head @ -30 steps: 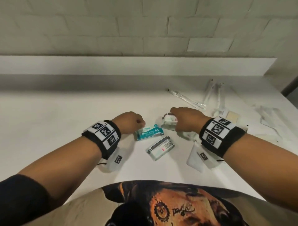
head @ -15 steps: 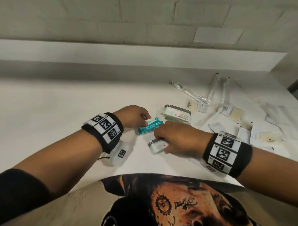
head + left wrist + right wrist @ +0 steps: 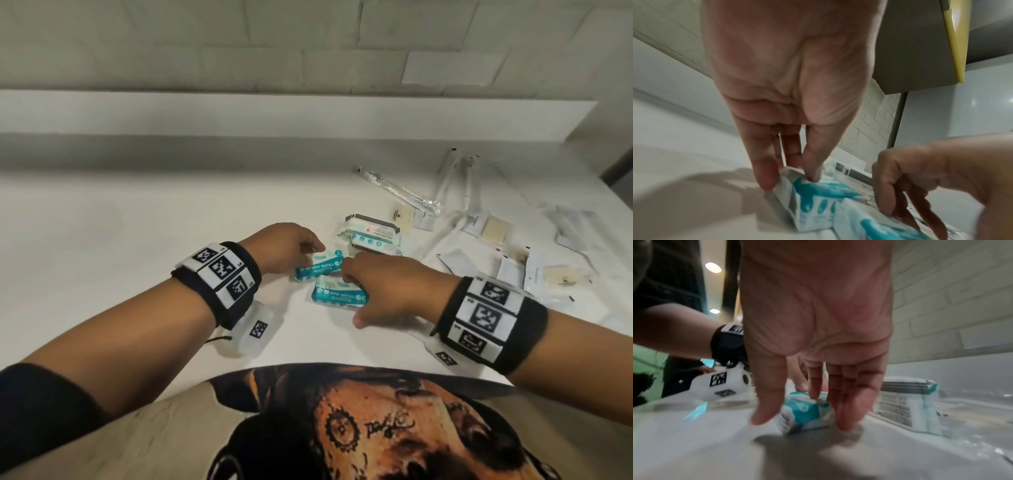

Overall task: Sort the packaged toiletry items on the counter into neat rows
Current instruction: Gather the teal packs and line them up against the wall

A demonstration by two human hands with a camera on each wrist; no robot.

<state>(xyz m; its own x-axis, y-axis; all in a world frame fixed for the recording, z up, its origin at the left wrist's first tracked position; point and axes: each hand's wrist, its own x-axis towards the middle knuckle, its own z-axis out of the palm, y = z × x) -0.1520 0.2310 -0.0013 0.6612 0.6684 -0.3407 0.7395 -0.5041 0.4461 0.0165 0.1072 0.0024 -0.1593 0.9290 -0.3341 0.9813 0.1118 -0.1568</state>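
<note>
Two teal mini-wipes packs lie side by side on the white counter (image 3: pixel 171 212). My left hand (image 3: pixel 313 248) pinches the left end of the far wipes pack (image 3: pixel 318 270) between thumb and fingers; the left wrist view shows this pinch, left hand (image 3: pixel 795 175) on the far pack (image 3: pixel 813 194). My right hand (image 3: pixel 352 296) straddles the near wipes pack (image 3: pixel 337 296). In the right wrist view its straight fingers (image 3: pixel 846 415) touch the near pack's (image 3: pixel 803 415) end, with the thumb a little apart. A third wipes pack (image 3: pixel 373 233) lies label side up just behind.
Clear-wrapped toothbrushes (image 3: pixel 400 192) and long thin sachets (image 3: pixel 469 181) lie at the back right. Small flat packets (image 3: pixel 493 229) and white sachets (image 3: pixel 568 226) are scattered to the right. A raised ledge (image 3: pixel 274 113) runs along the back wall. The counter's front edge meets my torso.
My right hand left the third pack at the back and came to the near pack, which now shows its teal face instead of its label side. My left hand kept its pinch.
</note>
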